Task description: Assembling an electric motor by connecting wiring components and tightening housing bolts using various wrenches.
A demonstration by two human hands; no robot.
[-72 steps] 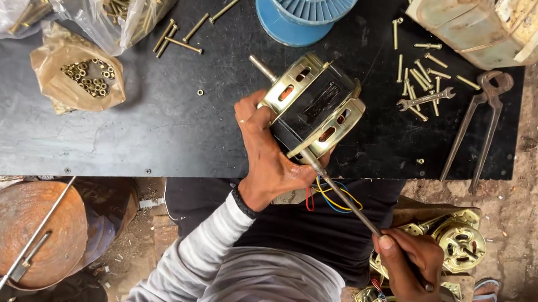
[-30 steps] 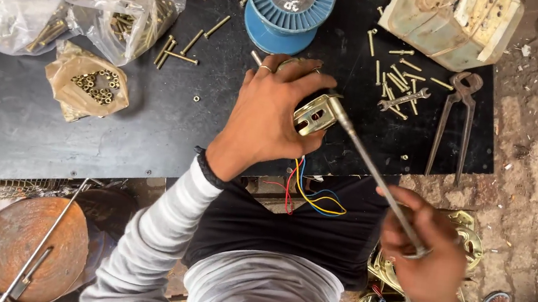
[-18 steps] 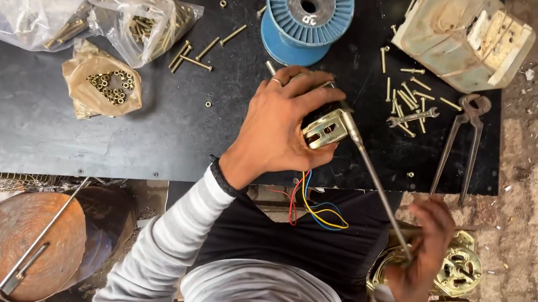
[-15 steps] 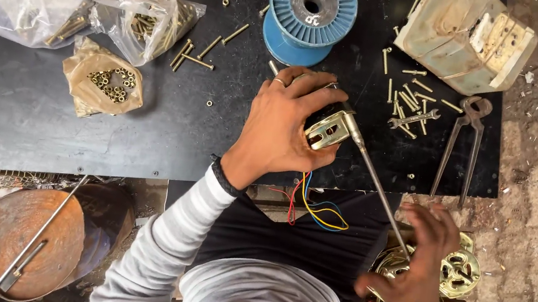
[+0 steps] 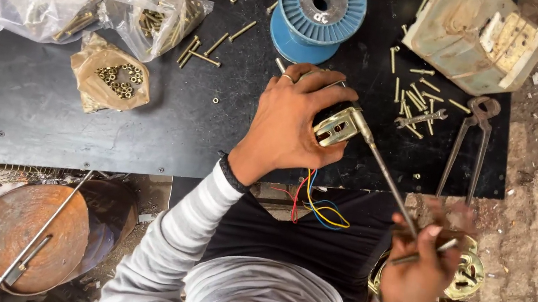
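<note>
1. Since about a second ago, I see the left hand (image 5: 292, 123) keeps the small motor (image 5: 334, 121) covered on the black board (image 5: 82, 130) at centre frame, while the right hand (image 5: 418, 272) has dropped lower and turned at lower right. I judge a fastener on the motor is being driven.
2. Left hand: palm down, fingers curled and pressed over the motor's top; only its brass-coloured bracket and coloured wires (image 5: 313, 203) show beneath.
3. Right hand: fingers pinched around the handle of a long screwdriver (image 5: 384, 177), blurred with motion; a second thin rod sticks out of the grip. The shaft slants up-left to the bracket.
4. Nearby: blue wire spool (image 5: 318, 11) at top centre, loose bolts (image 5: 417, 94) and pincers (image 5: 469, 143) to the right, bags of hardware (image 5: 112, 76) at upper left.
</note>
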